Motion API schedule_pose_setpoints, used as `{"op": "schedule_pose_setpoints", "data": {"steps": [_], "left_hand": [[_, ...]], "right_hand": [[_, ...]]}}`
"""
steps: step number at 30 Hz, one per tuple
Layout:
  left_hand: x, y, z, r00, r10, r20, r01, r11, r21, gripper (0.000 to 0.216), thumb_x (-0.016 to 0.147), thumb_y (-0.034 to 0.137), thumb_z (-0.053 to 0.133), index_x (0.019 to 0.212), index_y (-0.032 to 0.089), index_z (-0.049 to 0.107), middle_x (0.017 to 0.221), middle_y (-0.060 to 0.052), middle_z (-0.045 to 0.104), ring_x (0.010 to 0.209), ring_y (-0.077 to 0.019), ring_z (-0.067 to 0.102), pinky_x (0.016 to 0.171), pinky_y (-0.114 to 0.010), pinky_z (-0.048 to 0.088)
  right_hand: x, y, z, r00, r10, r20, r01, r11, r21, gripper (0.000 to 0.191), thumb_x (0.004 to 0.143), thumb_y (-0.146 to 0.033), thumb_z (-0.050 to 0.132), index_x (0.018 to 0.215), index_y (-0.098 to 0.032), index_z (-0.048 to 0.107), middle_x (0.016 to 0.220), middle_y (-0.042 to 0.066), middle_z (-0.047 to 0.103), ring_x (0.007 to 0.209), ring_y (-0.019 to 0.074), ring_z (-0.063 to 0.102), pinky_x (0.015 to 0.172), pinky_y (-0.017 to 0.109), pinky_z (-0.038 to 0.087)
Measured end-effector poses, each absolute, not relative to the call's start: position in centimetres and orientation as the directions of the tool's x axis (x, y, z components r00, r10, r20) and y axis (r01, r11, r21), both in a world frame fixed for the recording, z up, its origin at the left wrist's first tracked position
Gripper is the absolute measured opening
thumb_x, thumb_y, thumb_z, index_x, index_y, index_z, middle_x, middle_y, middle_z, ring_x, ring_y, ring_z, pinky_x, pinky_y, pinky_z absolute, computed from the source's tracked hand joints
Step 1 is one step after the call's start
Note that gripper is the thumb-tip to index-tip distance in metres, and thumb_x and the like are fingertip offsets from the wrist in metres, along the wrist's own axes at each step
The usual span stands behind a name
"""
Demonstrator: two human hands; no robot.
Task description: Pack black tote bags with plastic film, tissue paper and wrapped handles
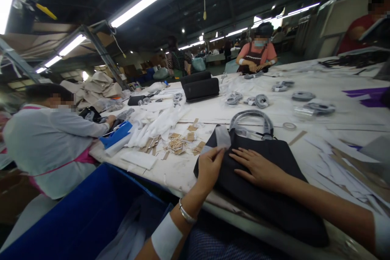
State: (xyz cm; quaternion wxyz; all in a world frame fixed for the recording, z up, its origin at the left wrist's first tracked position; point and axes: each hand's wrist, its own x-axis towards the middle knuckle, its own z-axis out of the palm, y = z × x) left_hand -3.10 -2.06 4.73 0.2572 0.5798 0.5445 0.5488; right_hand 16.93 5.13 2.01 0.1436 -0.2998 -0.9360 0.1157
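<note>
A black handbag lies flat at the table's near edge, its looped handles wrapped in clear plastic and pointing away from me. My left hand pinches the end of a whitish, see-through strip at the bag's upper left corner. Whether the strip is plastic film or thin paper, I cannot make out. Flat on the bag's side rests my right hand, fingers stretched out and holding nothing.
Brown card tags with cords lie left of the bag. Plastic-wrapped handles and a tape roll are farther back. Paper strips lie to the right. A blue bin stands below left. Co-workers sit around the table.
</note>
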Motion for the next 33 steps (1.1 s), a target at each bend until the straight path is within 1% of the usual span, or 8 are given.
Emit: {"op": "schedule_pose_setpoints", "data": {"steps": [6,9,12,17,23,27,30,33], "left_hand": [[-1.0,-2.9,0.9,0.317,0.874,0.367,0.709,-0.476,0.521,0.037,0.099,0.023,0.044,0.133,0.025,0.058,0.140,-0.002,0.057,0.136,-0.0214,0.046,0.118,-0.045,0.032],[-1.4,-3.1,0.9,0.478,0.834,0.277,0.746,-0.551,0.374,0.045,0.101,0.034,0.043,0.144,0.024,0.045,0.154,-0.005,0.040,0.146,-0.0237,0.029,0.120,-0.051,0.024],[-1.8,-3.2,1.4,0.575,0.794,0.198,0.743,-0.608,0.278,0.064,0.097,0.054,0.044,0.152,0.024,0.031,0.161,-0.009,0.024,0.150,-0.0280,0.015,0.121,-0.056,0.017],[-2.1,-3.1,1.9,0.702,0.705,0.105,0.676,-0.705,0.216,0.119,0.061,0.087,0.059,0.156,0.027,0.018,0.164,-0.014,0.007,0.149,-0.0397,0.005,0.118,-0.065,0.008],[-2.1,-3.1,2.4,0.703,0.708,0.069,0.684,-0.699,0.208,0.108,0.070,0.081,0.059,0.156,0.030,0.018,0.164,-0.012,0.006,0.149,-0.0400,0.006,0.117,-0.064,0.010],[-2.0,-3.1,2.5,0.689,0.721,0.071,0.699,-0.687,0.200,0.101,0.075,0.075,0.061,0.155,0.030,0.021,0.164,-0.012,0.008,0.149,-0.0394,0.006,0.117,-0.064,0.010],[-2.0,-3.2,2.5,0.688,0.722,0.078,0.702,-0.689,0.183,0.106,0.070,0.070,0.069,0.155,0.029,0.021,0.164,-0.012,0.008,0.149,-0.0396,0.006,0.117,-0.064,0.011],[-2.1,-3.2,2.5,0.678,0.731,0.075,0.716,-0.681,0.156,0.108,0.067,0.054,0.078,0.156,0.029,0.019,0.164,-0.012,0.010,0.150,-0.0372,0.007,0.118,-0.061,0.012]], "right_hand": [[19.6,5.3,5.0,-0.629,0.679,0.379,0.472,0.720,-0.508,0.035,0.093,-0.034,0.048,0.116,-0.023,0.072,0.121,0.006,0.071,0.117,0.0228,0.063,0.106,0.039,0.047],[23.8,4.1,6.8,-0.328,0.831,0.449,0.640,0.545,-0.542,0.035,0.092,-0.036,0.048,0.114,-0.022,0.072,0.119,0.006,0.071,0.115,0.0253,0.064,0.105,0.042,0.047],[28.7,2.0,7.1,-0.151,0.925,0.348,0.753,0.335,-0.566,0.039,0.091,-0.039,0.047,0.111,-0.021,0.073,0.113,0.008,0.073,0.107,0.0292,0.067,0.097,0.046,0.052],[33.3,-1.5,4.8,-0.254,0.967,-0.012,0.691,0.173,-0.702,0.045,0.085,-0.041,0.053,0.122,-0.021,0.069,0.119,0.007,0.072,0.109,0.0291,0.067,0.096,0.044,0.053],[33.7,-3.0,4.3,-0.267,0.955,-0.129,0.609,0.063,-0.791,0.059,0.078,-0.049,0.065,0.131,-0.022,0.063,0.127,0.009,0.067,0.116,0.0310,0.063,0.101,0.042,0.048],[33.3,-4.1,4.9,-0.258,0.945,-0.201,0.526,-0.037,-0.850,0.063,0.074,-0.047,0.071,0.128,-0.018,0.060,0.096,0.008,0.072,0.088,0.0236,0.067,0.076,0.033,0.052],[32.2,-4.6,5.0,-0.198,0.957,-0.212,0.436,-0.107,-0.894,0.050,0.069,-0.038,0.074,0.112,-0.016,0.062,0.064,-0.005,0.056,0.060,0.0133,0.053,0.057,0.026,0.041],[30.9,-4.4,5.9,-0.108,0.967,-0.230,0.166,-0.211,-0.963,0.040,0.063,-0.028,0.074,0.100,-0.019,0.060,0.063,-0.006,0.051,0.059,0.0106,0.049,0.055,0.023,0.037]]}}
